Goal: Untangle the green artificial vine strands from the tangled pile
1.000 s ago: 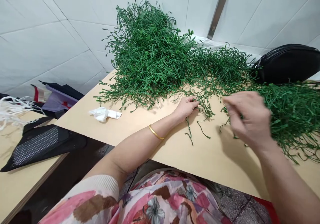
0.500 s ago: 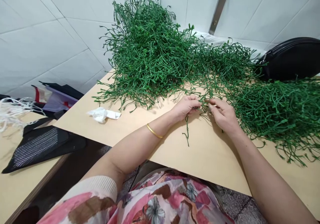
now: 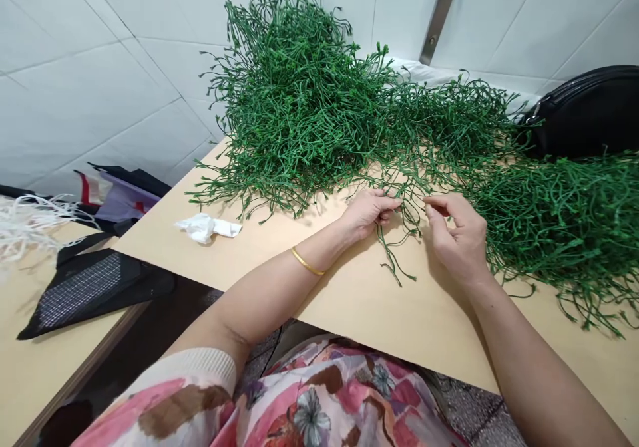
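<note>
Stems [image 3: 392, 255], green, over the near table [image 3: 359, 300]: gripped by the left hand [image 3: 368, 213]. Right hand [image 3: 458, 237], beside it: thumb and forefinger nearly meeting, grip cannot be told. Tissue [image 3: 204, 227], left. Low heap [image 3: 554, 214], right. Tall heap [image 3: 299, 101], far centre. Bag [image 3: 589, 114], far right.

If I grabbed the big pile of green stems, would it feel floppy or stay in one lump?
The big pile of green stems would probably feel bendy, since many curve. It looks light for its size, being thin strands. It might lift in tangled clumps, because the stems cross each other.
</note>
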`<state>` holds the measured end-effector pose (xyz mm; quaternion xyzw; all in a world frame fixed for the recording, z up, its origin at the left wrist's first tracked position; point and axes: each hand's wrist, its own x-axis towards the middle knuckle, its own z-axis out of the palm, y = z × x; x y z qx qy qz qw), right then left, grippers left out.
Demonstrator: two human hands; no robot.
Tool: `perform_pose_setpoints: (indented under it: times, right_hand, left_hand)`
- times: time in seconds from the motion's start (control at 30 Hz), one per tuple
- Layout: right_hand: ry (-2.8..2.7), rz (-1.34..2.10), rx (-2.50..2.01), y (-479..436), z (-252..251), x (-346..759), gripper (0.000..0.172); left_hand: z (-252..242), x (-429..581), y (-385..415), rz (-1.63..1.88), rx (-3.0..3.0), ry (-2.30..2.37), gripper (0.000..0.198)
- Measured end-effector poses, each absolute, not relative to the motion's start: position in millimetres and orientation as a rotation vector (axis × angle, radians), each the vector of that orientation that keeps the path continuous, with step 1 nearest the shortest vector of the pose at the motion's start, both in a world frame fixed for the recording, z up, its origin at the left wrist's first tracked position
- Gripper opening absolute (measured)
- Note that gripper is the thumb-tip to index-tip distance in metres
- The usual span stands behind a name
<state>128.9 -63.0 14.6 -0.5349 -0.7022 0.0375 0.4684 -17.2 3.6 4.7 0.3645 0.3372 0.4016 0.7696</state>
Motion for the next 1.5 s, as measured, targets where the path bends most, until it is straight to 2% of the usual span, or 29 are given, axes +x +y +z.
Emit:
perform_pose_setpoints:
  times: [0.13, 0.27, 0.43, 0.57, 0.67, 0.73, 0.9, 1.1, 1.17, 1.27, 1.33, 1.5]
  right_hand:
    - [-1.761, 0.226, -1.413, -65, 10, 118, 0.018]
    - [-1.653, 0.546, -1.471, -60, 1, 112, 0.017]
    - [-1.447, 0.899, -1.390, -57, 2, 114, 0.013]
    - [-1.637, 0.606, -1.517, -57, 5, 118, 0.014]
    - [-1.796, 0.338, -1.563, -56, 3, 119, 0.021]
    - [-1.880, 0.258, -1.567, -56, 1, 118, 0.022]
    - [-2.028, 0.149, -1.577, -56, -1, 117, 0.021]
    - [-2.148, -0.072, -1.687, -66, 8, 111, 0.022]
    - [-2.225, -0.055, -1.558, -76, 15, 104, 0.021]
    - [-2.353, 0.037, -1.133, -91, 27, 92, 0.022]
    - [-2.272, 0.073, -1.004, -95, 33, 92, 0.023]
    - [-1.771, 0.278, -1.312, -80, 30, 118, 0.025]
  left_hand:
    - [6, -16, 0, 0.877, 0.836, 0.776, 0.027]
    - [8, -15, -4, 0.868, 0.860, 0.798, 0.026]
    - [9, -12, -8, 0.857, 0.936, 0.791, 0.013]
    - [8, -14, -7, 0.839, 0.995, 0.759, 0.009]
    - [10, -16, -5, 0.823, 0.969, 0.700, 0.020]
    - [11, -16, -5, 0.806, 0.990, 0.745, 0.024]
    - [12, -11, -7, 0.812, 1.019, 0.911, 0.018]
    - [8, 1, -9, 0.959, 1.070, 0.950, 0.028]
    - [9, 3, -6, 1.008, 1.066, 1.013, 0.031]
    - [11, 1, 1, 1.042, 0.974, 1.148, 0.031]
    - [12, -3, 3, 1.012, 0.950, 1.109, 0.030]
    - [9, -14, 0, 0.927, 0.943, 0.862, 0.032]
